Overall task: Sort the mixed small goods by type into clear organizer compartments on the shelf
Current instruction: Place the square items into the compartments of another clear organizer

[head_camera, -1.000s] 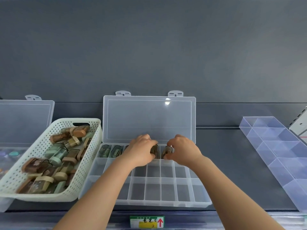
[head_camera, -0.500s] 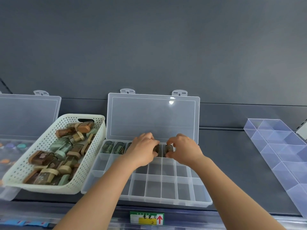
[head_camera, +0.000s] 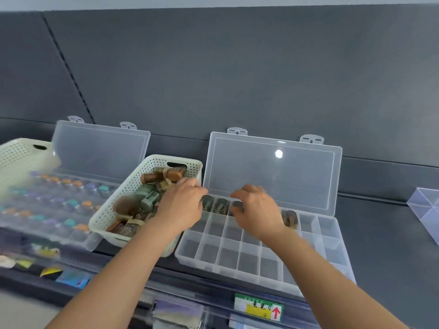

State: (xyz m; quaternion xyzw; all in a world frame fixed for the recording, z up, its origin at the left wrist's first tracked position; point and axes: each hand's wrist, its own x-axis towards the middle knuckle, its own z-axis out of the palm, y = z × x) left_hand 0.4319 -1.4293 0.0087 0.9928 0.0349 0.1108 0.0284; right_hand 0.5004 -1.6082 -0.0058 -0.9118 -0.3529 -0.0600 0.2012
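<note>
The right organizer box (head_camera: 247, 262) is clear, smooth plastic; its lid (head_camera: 273, 179) is glossy, catching a bright glint. The basket (head_camera: 118, 205) is cream plastic, perforated and matt. The shelf (head_camera: 384, 245) and back panel (head_camera: 237, 79) look smooth, matt dark grey.

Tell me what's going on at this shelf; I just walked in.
A person is sorting small brown and green goods from the white basket into the open clear organizer. The left hand is at the basket's right side, the right hand over the organizer's back row, where several pieces sit. The front rows look empty. Blur hides whether either hand holds anything.
</note>
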